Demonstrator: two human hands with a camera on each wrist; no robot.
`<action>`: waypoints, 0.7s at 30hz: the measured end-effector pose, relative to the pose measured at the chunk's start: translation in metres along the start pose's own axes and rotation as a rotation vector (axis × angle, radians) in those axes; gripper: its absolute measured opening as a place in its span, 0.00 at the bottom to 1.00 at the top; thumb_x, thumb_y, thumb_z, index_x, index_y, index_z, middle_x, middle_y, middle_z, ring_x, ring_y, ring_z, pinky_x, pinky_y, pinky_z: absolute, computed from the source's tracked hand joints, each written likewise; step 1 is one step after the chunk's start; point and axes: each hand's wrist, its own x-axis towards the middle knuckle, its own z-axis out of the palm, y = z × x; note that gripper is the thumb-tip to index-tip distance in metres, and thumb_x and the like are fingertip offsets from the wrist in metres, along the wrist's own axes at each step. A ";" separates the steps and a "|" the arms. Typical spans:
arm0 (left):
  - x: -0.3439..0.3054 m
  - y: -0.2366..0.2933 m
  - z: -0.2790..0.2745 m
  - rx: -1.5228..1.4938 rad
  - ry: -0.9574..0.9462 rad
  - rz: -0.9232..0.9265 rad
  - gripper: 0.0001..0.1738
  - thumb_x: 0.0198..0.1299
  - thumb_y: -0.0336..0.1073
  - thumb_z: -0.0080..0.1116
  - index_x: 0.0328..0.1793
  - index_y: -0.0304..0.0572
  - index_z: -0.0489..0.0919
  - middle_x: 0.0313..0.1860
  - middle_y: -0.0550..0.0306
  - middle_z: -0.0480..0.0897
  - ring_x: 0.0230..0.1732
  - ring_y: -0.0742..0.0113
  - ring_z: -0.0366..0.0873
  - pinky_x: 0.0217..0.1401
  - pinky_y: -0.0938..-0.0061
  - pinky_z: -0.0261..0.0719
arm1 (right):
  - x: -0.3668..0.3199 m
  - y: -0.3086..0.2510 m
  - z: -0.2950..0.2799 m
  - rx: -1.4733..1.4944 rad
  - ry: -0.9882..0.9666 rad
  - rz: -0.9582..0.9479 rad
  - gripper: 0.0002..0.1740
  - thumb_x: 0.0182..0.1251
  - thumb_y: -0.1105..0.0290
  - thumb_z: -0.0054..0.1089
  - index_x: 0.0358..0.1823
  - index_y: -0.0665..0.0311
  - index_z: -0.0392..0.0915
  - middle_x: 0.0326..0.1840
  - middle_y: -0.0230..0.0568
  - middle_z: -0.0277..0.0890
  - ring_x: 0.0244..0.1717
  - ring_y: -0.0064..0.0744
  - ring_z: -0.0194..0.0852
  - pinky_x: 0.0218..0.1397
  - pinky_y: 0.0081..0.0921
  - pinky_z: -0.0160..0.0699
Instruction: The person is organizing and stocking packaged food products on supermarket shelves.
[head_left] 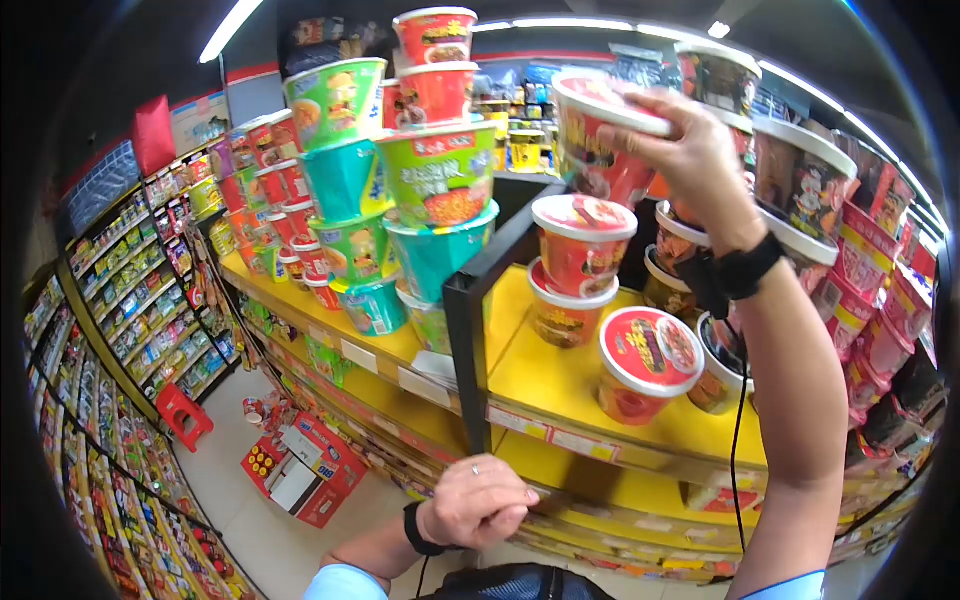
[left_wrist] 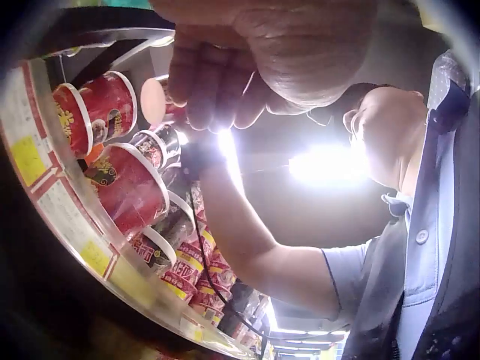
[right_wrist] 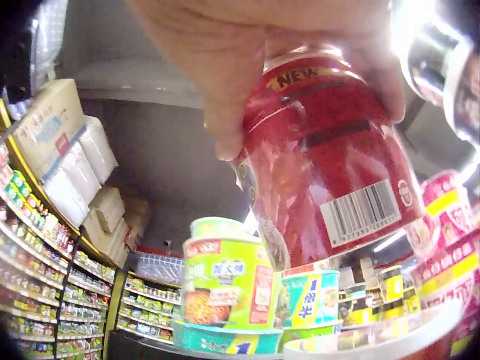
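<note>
My right hand (head_left: 680, 150) grips a red instant noodle cup (head_left: 590, 150) by its white-rimmed top, thumb on one side and fingers on the other. In the right wrist view the same noodle cup (right_wrist: 330, 165) shows its barcode and a "NEW" label, and a white-rimmed lid (right_wrist: 390, 330) lies below it. Under the held cup in the head view stand two stacked red cups (head_left: 583, 255). Another red cup (head_left: 650, 365) sits near the shelf's front edge. My left hand (head_left: 480, 505), wearing a ring, hangs low before the shelf, fingers loosely curled and holding nothing.
A black divider frame (head_left: 470, 350) splits the yellow shelf (head_left: 530, 370). Left of it rise stacks of green and teal noodle tubs (head_left: 435, 175). Dark and pink tubs (head_left: 865, 250) crowd the right. A red carton (head_left: 305, 470) and a red stool (head_left: 183, 415) stand on the aisle floor.
</note>
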 end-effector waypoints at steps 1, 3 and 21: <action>0.001 -0.004 0.002 0.019 -0.001 -0.001 0.09 0.71 0.31 0.58 0.41 0.35 0.86 0.33 0.51 0.88 0.31 0.56 0.86 0.36 0.65 0.85 | -0.006 -0.011 -0.014 -0.019 0.006 0.011 0.35 0.59 0.48 0.83 0.60 0.67 0.87 0.46 0.48 0.91 0.45 0.30 0.90 0.52 0.27 0.86; 0.012 -0.012 0.006 0.034 0.039 0.022 0.07 0.71 0.30 0.56 0.42 0.35 0.83 0.33 0.49 0.87 0.30 0.53 0.85 0.36 0.62 0.84 | -0.026 -0.047 -0.042 0.109 -0.081 0.235 0.32 0.62 0.56 0.83 0.63 0.67 0.86 0.55 0.39 0.87 0.54 0.25 0.84 0.60 0.23 0.82; 0.195 -0.119 0.033 0.659 0.140 -0.068 0.29 0.64 0.31 0.67 0.71 0.33 0.77 0.68 0.33 0.78 0.72 0.37 0.73 0.80 0.52 0.69 | -0.154 -0.064 -0.062 -0.174 -0.097 0.328 0.30 0.54 0.64 0.83 0.55 0.73 0.83 0.60 0.55 0.83 0.62 0.52 0.85 0.66 0.39 0.83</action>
